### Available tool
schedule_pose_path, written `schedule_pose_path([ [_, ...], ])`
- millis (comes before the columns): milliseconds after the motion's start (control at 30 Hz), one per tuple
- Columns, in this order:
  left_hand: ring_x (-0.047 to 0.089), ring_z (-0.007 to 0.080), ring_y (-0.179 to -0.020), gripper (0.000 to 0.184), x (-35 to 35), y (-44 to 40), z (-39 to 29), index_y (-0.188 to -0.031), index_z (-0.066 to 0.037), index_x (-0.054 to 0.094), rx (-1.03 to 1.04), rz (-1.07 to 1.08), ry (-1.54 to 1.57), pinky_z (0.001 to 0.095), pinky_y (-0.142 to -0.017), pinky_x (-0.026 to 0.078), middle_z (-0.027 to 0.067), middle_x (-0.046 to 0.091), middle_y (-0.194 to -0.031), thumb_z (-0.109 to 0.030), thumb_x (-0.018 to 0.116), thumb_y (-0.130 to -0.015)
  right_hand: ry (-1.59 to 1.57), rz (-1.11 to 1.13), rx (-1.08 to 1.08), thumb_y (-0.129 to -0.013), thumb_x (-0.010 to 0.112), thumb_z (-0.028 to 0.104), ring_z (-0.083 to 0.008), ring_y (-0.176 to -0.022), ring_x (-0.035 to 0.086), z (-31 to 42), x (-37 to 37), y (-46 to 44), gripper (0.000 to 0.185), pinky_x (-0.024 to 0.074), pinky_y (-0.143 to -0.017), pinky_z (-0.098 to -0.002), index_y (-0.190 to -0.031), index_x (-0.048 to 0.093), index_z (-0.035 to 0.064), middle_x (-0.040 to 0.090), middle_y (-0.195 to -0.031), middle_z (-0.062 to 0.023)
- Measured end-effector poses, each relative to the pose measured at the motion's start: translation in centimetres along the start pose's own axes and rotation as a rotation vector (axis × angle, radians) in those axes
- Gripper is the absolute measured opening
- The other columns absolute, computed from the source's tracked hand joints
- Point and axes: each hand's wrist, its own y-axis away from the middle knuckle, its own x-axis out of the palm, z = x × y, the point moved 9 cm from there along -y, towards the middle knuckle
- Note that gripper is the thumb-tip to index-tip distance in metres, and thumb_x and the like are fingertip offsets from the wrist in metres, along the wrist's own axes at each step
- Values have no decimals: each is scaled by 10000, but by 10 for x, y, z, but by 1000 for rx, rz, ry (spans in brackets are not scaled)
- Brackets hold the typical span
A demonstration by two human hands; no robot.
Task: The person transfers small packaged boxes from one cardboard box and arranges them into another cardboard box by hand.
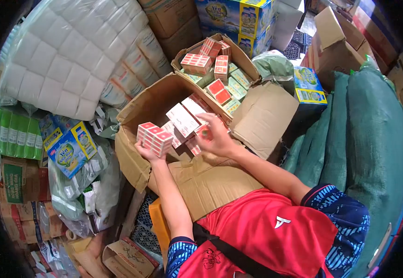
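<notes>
My left hand (151, 152) is closed around the lower side of a red-and-white pack of small boxes (155, 138), above the left part of an open cardboard box (150, 104). Over the same box, my right hand (219, 136) is curved, thumb and fingers on either side of another red-and-white pack (204, 133), which they partly hide. White-sided packs (182, 119) lie beside its fingertips. Behind, a second open carton (253, 69) holds red packs (197, 63) on top of green-and-white packs (236, 88).
Plastic-wrapped white rolls (58, 55) are stacked at upper left. Blue drink cartons (231, 16) stand at the back, and another blue carton (69, 150) lies left. Tall green sacks (373, 139) line the right side. A cardboard flap (265, 118) sticks out right of the boxes.
</notes>
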Motion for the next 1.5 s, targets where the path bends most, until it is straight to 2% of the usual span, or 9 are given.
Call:
schedule_pose_path([
  [67, 669, 284, -992, 515, -11, -11, 4, -1196, -56, 575, 9, 13, -18, 480, -855, 547, 121, 667, -1091, -422, 398, -881, -83, -46, 295, -811, 682, 19, -214, -1163, 554, -38, -11, 9, 542, 496, -942, -340, -1316, 486, 26, 554, -1227, -131],
  [167, 663, 255, -1007, 467, -24, -22, 27, -1175, -46, 576, -59, -85, -176, 417, -914, 523, 97, 670, -1085, -413, 451, -916, -172, -177, 268, -840, 653, -3, -166, -1101, 581, -51, -21, 7, 467, 529, -880, -296, -1283, 508, 17, 580, -1186, -101],
  [300, 643, 224, -1040, 530, -77, -44, 46, -1250, 38, 565, 46, -271, -1080, 347, -930, 479, 155, 649, -1208, -356, 622, -901, -193, -126, 332, -865, 633, 12, -161, -1069, 598, -61, -6, 14, 396, 519, -902, -300, -1248, 531, 4, 602, -1173, -98],
  [333, 641, 243, -1055, 547, -68, -45, 52, -1280, 42, 569, 38, -136, -1310, 356, -918, 476, 169, 652, -1220, -358, 613, -910, -209, -131, 349, -855, 636, 24, -162, -1033, 603, -60, -4, 17, 396, 514, -879, -301, -1238, 539, 3, 609, -1152, -105],
  [633, 624, 233, -1095, 545, -83, -49, 59, -1321, 22, 559, 31, -110, -1284, 354, -927, 465, 161, 659, -1203, -363, 572, -936, -303, -122, 411, -854, 647, 82, -154, -961, 612, -66, 2, 20, 368, 496, -852, -294, -1201, 570, -9, 637, -1077, -109],
  [867, 632, 198, -962, 686, -59, -26, 44, -1433, 3, 460, 17, -210, -1239, 313, -870, 475, 139, 681, -1083, -281, 675, -847, -365, 48, 466, -886, 651, 72, -144, -1050, 606, -42, 4, 13, 352, 494, -943, -312, -1216, 551, 4, 631, -1110, -87],
  [1067, 635, 203, -885, 602, -49, -25, 42, -1380, -70, 525, 36, -161, -1368, 331, -842, 478, 112, 699, -1003, -290, 642, -832, -485, -261, 379, -929, 584, 18, -137, -927, 623, -72, -40, -15, 257, 513, -840, -273, -1183, 547, 6, 633, -1056, -83],
  [1267, 602, 364, -1153, 582, -38, -19, 39, -1385, -47, 492, 152, -163, -1417, 413, -978, 445, 217, 641, -1229, -279, 578, -858, -32, -137, 460, -846, 691, 147, -191, -1012, 612, -167, -70, -67, 447, 507, -889, -326, -1241, 533, 13, 618, -1155, -129],
  [1500, 605, 398, -1120, 615, -44, -19, 38, -1424, -67, 450, 150, -175, -1445, 455, -950, 463, 251, 636, -1199, -294, 594, -871, 585, 130, 153, -677, 794, 349, -389, -1195, 516, -241, -34, -176, 758, 426, -1026, -451, -1319, 514, 58, 553, -1253, -231],
])
